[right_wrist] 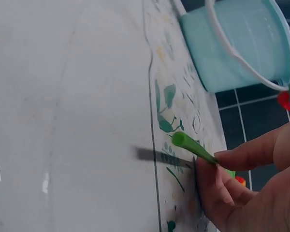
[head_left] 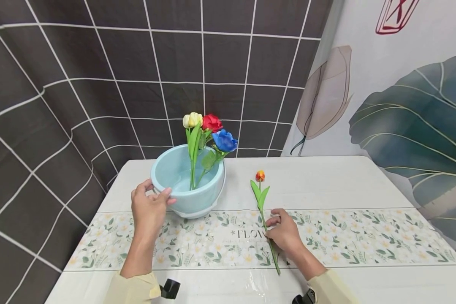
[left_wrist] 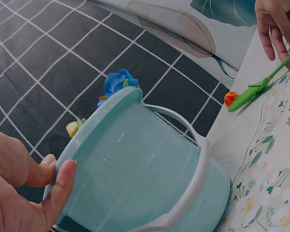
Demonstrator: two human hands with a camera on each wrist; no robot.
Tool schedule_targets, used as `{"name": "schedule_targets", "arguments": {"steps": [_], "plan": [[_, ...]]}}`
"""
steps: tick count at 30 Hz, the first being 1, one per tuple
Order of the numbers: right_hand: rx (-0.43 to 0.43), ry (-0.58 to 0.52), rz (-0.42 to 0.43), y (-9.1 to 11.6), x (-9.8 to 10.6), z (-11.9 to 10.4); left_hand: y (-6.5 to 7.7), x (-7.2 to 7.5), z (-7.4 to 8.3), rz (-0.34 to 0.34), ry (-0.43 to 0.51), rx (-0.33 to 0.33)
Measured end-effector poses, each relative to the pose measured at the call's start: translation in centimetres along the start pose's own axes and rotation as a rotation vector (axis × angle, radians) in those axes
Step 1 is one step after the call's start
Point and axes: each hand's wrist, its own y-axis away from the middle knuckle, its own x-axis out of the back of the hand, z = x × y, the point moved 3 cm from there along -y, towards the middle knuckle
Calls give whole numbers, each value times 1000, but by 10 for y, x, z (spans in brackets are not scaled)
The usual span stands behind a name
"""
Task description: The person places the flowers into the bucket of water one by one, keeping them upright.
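Note:
A light blue bucket with a pale handle stands on the table, holding a yellow tulip, a red flower and a blue flower. My left hand pinches the near left part of its rim, thumb and fingers on either side, as the left wrist view shows. To the right of the bucket, my right hand pinches the green stem of an orange-red tulip between thumb and index finger. In the right wrist view the cut end of the stem sticks out past the fingertips, above its shadow.
The white table carries a band of floral print with lettering, partly covered by the right hand. Behind it hangs a dark cloth with a white grid. A pale curtain with large leaf prints hangs at the right.

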Motion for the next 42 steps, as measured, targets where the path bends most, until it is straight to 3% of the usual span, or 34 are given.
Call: {"name": "schedule_targets", "arguments": {"steps": [6,11,14,27,42], "plan": [[-73,-257,-55,-3,5,7,0,0,0,2,-8,3],[-60,-425,-92,-5,8,7,0,0,0,-2,-4,2],[-49,-471,-107,-6,10,4,0,1,-1,-5,0,4],[27,-524,-93,-7,20,-13,0,0,-1,4,-7,-2],[285,-517,-84,-11,35,-74,1,0,0,10,-2,9]]}}
